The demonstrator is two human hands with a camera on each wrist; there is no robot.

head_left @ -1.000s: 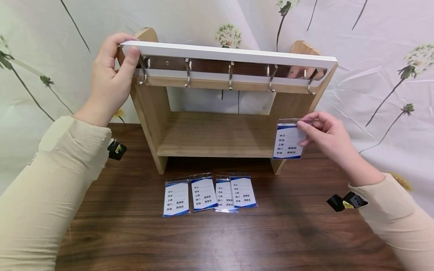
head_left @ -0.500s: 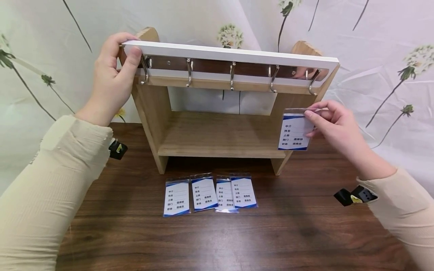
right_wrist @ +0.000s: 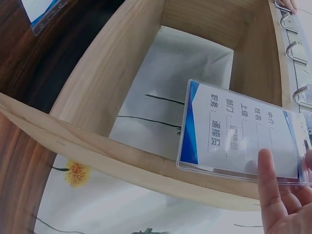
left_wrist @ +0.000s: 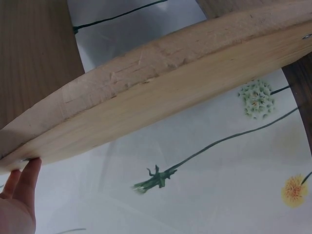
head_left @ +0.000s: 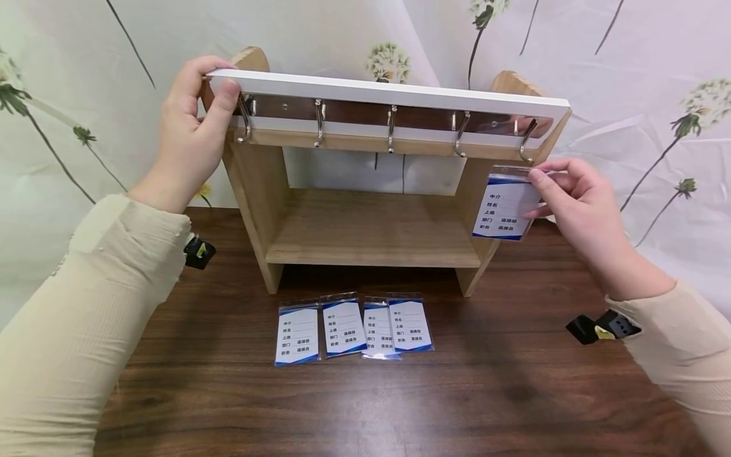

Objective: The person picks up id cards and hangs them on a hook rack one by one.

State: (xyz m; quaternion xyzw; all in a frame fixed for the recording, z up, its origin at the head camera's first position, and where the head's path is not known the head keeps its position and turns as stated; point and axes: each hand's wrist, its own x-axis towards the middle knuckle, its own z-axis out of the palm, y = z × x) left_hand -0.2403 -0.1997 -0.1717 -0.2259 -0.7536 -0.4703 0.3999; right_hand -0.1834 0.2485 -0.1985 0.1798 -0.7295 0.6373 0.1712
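Note:
My right hand (head_left: 582, 206) pinches a clear-sleeved badge card (head_left: 505, 206) near its top right corner, thumb in front. The card hangs just below the rightmost hook (head_left: 526, 139) of a hook rail (head_left: 394, 120), apart from it. In the right wrist view the same badge card (right_wrist: 239, 131) lies across the view in front of the wooden shelf's side. My left hand (head_left: 200, 127) grips the rail's left end, thumb on the front beside the leftmost hook. In the left wrist view, fingers (left_wrist: 27, 183) touch the wooden side panel (left_wrist: 146, 92).
Several more badge cards (head_left: 297, 333) lie in a row on the dark wooden table (head_left: 365, 406), two of them overlapping. The wooden shelf (head_left: 371, 228) stands behind them, its rail across the top. A flower-printed cloth (head_left: 657, 51) hangs at the back.
My right hand has raised the badge card up and to the right, from beside the shelf board to just under the rightmost hook. The left hand has stayed on the rail.

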